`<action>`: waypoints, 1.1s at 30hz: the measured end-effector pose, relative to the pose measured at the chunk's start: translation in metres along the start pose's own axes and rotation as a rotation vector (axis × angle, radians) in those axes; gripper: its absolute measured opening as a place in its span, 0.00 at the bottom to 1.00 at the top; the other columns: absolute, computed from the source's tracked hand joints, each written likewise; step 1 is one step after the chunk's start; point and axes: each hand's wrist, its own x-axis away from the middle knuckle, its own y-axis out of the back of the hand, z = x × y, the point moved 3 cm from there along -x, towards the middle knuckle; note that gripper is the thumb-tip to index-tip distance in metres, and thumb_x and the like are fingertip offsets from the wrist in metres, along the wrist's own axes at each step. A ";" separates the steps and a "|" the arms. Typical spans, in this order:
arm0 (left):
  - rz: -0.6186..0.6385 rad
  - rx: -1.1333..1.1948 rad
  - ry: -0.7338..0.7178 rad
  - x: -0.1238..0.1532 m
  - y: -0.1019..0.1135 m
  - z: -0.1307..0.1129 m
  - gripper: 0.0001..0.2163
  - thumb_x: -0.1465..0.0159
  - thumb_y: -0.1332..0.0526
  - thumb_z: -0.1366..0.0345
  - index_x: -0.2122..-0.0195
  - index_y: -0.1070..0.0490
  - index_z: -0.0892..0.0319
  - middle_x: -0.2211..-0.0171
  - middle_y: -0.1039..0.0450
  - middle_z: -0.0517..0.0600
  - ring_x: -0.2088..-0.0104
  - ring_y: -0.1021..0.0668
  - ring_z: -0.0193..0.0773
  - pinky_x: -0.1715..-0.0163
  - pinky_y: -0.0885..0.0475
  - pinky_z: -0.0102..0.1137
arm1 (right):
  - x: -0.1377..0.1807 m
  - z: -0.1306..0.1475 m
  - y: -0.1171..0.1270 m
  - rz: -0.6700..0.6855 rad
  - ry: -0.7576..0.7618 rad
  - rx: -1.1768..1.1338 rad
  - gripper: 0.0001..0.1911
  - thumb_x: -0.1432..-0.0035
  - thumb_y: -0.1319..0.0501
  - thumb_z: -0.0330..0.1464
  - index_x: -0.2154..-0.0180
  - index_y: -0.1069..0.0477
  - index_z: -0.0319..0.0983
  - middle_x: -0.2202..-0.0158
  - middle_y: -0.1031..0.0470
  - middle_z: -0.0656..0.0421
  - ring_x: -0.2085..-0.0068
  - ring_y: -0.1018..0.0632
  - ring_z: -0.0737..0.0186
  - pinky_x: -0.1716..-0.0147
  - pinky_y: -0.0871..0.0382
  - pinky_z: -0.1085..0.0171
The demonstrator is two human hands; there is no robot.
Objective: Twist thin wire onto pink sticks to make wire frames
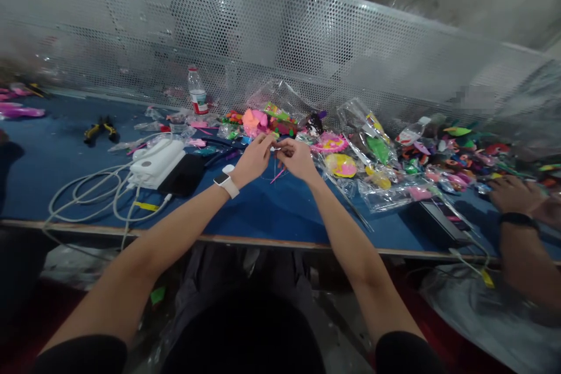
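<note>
Above the blue tabletop [263, 213], my left hand [255, 158] and my right hand [297, 158] meet, fingertips pinched close together. Between them is something small and whitish, too tiny to make out. A thin pink stick [277, 176] shows just below the fingers, with a fine thread-like line near it; I cannot tell which hand, if either, holds the stick. On my left wrist is a white watch [226, 182]. Just beyond my hands lie a pink foam-like piece [254, 121] and a pink-and-yellow ring-shaped piece [329, 142]. A yellow piece [340, 165] lies right of my right hand.
A white power unit [158, 162] with looping cables and a dark phone [182, 174] sit at left. Pliers [100, 130] lie farther left. A bottle [197, 92] stands by the perforated metal screen [272, 29]. Colourful pieces and plastic bags crowd the right, near another person's hand [515, 193].
</note>
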 end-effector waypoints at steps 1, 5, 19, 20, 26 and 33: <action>0.001 0.000 -0.002 0.000 0.001 -0.001 0.15 0.28 0.49 0.78 0.45 0.30 0.60 0.51 0.26 0.58 0.51 0.21 0.47 0.49 0.23 0.42 | 0.000 0.000 0.000 -0.002 -0.001 0.002 0.10 0.42 0.35 0.35 0.58 0.25 0.41 0.71 0.19 0.60 0.77 0.20 0.62 0.77 0.25 0.64; 0.021 -0.003 -0.019 -0.001 0.003 -0.003 0.14 0.28 0.49 0.78 0.46 0.30 0.59 0.51 0.27 0.58 0.51 0.22 0.46 0.49 0.23 0.42 | 0.000 0.002 0.001 -0.005 0.018 0.001 0.09 0.40 0.35 0.38 0.59 0.26 0.42 0.70 0.18 0.59 0.77 0.20 0.61 0.78 0.25 0.63; 0.067 0.046 -0.084 0.000 0.004 0.005 0.11 0.29 0.41 0.77 0.49 0.28 0.59 0.51 0.27 0.57 0.52 0.21 0.45 0.49 0.22 0.42 | -0.002 0.002 0.006 0.051 0.038 0.021 0.12 0.38 0.34 0.42 0.62 0.24 0.40 0.69 0.17 0.57 0.77 0.20 0.61 0.74 0.22 0.61; 0.071 0.040 -0.092 0.000 0.004 0.006 0.10 0.29 0.41 0.77 0.49 0.28 0.60 0.51 0.27 0.58 0.52 0.21 0.45 0.49 0.22 0.41 | -0.002 0.002 0.006 0.061 0.042 0.022 0.11 0.37 0.34 0.42 0.62 0.24 0.40 0.69 0.17 0.57 0.77 0.20 0.61 0.74 0.22 0.61; 0.117 -0.023 -0.146 0.000 0.003 0.009 0.10 0.27 0.40 0.75 0.47 0.29 0.60 0.49 0.27 0.58 0.48 0.21 0.46 0.47 0.22 0.42 | -0.001 0.003 0.006 0.097 0.042 -0.007 0.11 0.37 0.33 0.41 0.63 0.25 0.40 0.70 0.19 0.57 0.77 0.20 0.61 0.73 0.22 0.60; 0.112 -0.104 -0.142 0.001 0.001 0.009 0.08 0.24 0.41 0.70 0.46 0.30 0.60 0.49 0.26 0.59 0.48 0.19 0.46 0.49 0.21 0.40 | -0.002 0.002 0.009 0.116 0.033 0.001 0.09 0.35 0.35 0.39 0.63 0.24 0.40 0.69 0.19 0.56 0.75 0.19 0.58 0.73 0.22 0.58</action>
